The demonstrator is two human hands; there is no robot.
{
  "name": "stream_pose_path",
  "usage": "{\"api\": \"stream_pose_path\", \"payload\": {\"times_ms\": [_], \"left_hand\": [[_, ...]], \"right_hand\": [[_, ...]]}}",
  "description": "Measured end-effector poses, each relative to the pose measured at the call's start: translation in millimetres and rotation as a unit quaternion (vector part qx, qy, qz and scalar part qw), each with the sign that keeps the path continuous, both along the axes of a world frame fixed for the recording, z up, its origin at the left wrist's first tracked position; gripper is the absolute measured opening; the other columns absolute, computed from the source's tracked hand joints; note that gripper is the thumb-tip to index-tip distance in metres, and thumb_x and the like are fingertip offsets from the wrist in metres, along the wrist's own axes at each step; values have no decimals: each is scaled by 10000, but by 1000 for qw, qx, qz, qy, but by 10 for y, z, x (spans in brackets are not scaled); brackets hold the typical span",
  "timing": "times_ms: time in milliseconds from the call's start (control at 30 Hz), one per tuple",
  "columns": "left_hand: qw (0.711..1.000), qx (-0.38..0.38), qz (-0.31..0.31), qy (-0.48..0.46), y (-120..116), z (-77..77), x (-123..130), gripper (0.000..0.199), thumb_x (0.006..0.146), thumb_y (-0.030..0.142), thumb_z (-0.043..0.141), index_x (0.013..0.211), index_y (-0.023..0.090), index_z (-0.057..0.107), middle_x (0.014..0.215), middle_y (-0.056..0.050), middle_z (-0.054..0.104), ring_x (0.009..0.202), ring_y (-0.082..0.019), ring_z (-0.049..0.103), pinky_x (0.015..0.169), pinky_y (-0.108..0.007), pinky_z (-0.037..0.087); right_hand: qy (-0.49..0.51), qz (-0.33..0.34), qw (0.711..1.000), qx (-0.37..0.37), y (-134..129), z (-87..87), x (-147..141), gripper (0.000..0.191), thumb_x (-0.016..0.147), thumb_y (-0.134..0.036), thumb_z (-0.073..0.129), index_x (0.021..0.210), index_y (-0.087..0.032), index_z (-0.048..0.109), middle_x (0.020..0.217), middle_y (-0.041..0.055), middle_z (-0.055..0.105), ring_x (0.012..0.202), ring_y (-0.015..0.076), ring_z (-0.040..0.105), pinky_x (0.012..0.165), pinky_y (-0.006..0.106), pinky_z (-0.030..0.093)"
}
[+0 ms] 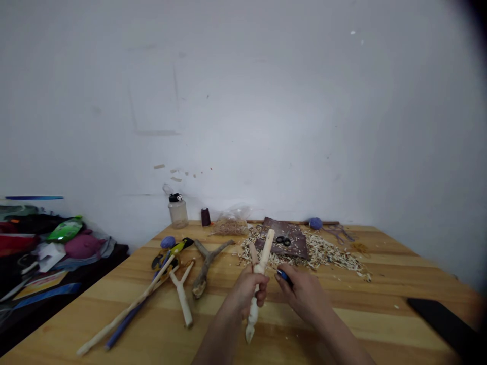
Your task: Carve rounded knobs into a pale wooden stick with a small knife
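Faces a pale, scuffed wall [266, 101], wide behind everything. Works at a wooden table [342, 314] with light and darker stripes. Has a jumble of cloth and bags [81, 246] off to the left, apart from the table. Shows a broad scatter of wood shavings [335, 256] toward the back, around and partly over a dark brown sheet [276, 228]. Includes, on the table's left, a long pale stick [131, 306] and, just beside it, a blue-purple stick [127, 321]; at the right edge, a flat black object [441, 317].

Holds a pale forked stick [262, 263] over the near middle of the table, tilted with the fork pointing away. Grips it in the left hand [249, 284] with fingers wrapped around the wood below the fork. Leaves to its left a rough-barked branch [207, 266] and a smaller peeled fork [183, 299], both lying flat.

Clasps, in the right hand [304, 289], a small dark blue object [282, 276] with curled fingers, just beside the forked stick; cannot tell its full shape. Lines up near the wall a clear bottle [178, 213], a clear bag [230, 225], a purple yarn ball [315, 223] and a dark spool [205, 217]. Rests black-handled scissors [283, 240] on the brown sheet.
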State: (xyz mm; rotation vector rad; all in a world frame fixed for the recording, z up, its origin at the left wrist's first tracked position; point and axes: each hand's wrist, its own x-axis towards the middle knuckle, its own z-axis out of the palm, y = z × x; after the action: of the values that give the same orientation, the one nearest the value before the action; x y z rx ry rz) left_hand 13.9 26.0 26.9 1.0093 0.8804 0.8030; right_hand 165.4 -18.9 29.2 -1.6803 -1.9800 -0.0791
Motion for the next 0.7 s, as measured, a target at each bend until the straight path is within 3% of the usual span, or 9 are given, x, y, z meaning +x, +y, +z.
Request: {"api": "stream_pose_path", "payload": {"times_ms": [200,333,467,700], "left_hand": [[998,-36,-57,-12,11,-14,-31,285,522,139,518,762,217,387,467,97,393,336,-41,281,364,-180,171],[997,-42,-62,-5,14,-6,-61,257,511,134,509,704,215,359,453,93,382,336,-37,278,367,-176,164],[997,-45,-69,12,-6,31,-74,296,502,117,498,738,226,358,447,106,365,331,-37,263,370,-166,149],[996,25,10,88,-44,-34,40,282,569,122,508,799,225,380,456,107,385,325,-55,300,364,-168,190]], "right_hand": [[-5,4,1000,2,-23,22,-7,208,886,-311,375,886,-228,565,763,13,652,628,134,574,544,219,274],[-20,3,1000,-9,-26,27,-4,214,894,-304,361,907,-226,559,774,15,660,637,134,585,535,229,257],[-76,-43,995,-44,-26,31,-50,226,909,-340,336,885,-217,524,778,38,661,635,161,604,506,254,222],[-42,-80,992,-88,-26,-2,-175,195,919,-318,325,903,-202,481,776,60,667,640,181,617,495,266,201]]}}
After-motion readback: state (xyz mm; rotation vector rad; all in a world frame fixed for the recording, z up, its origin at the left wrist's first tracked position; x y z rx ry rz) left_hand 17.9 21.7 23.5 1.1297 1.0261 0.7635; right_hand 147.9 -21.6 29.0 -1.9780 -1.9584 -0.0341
